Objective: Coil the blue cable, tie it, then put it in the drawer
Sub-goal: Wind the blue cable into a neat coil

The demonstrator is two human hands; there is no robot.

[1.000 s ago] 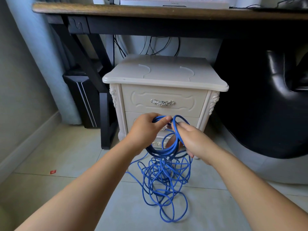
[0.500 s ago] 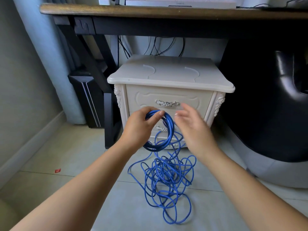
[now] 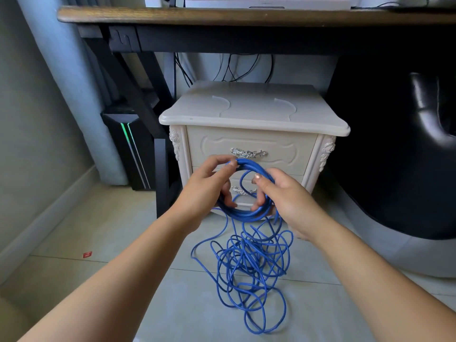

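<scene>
Blue cable (image 3: 244, 215) is wound into a small round ring, held up in both hands in front of the white nightstand (image 3: 246, 112). Two fingers (image 3: 232, 163) of the left hand pinch the top of the ring, and the other left fingers curl through its middle. The right thumb (image 3: 257, 178) presses on the ring's right side, with the right fingers curled round it from behind. The left hand (image 3: 202, 193) and the right hand (image 3: 288, 201) are close together. From the bottom of the ring the rest of the cable hangs down to a big messy pile (image 3: 249, 265) on the tiled floor (image 3: 98, 230), between the two arms. Right behind the ring are the nightstand's two drawers, both closed. The top drawer (image 3: 283, 149) has a silver handle (image 3: 248, 153) just above the left fingers. A dark wooden desk (image 3: 222, 14) stands over the nightstand. A black computer tower (image 3: 128, 149) with a green light is to the left, a black chair (image 3: 394, 156) is to the right, and a small red scrap (image 3: 87, 254) lies on the floor.
</scene>
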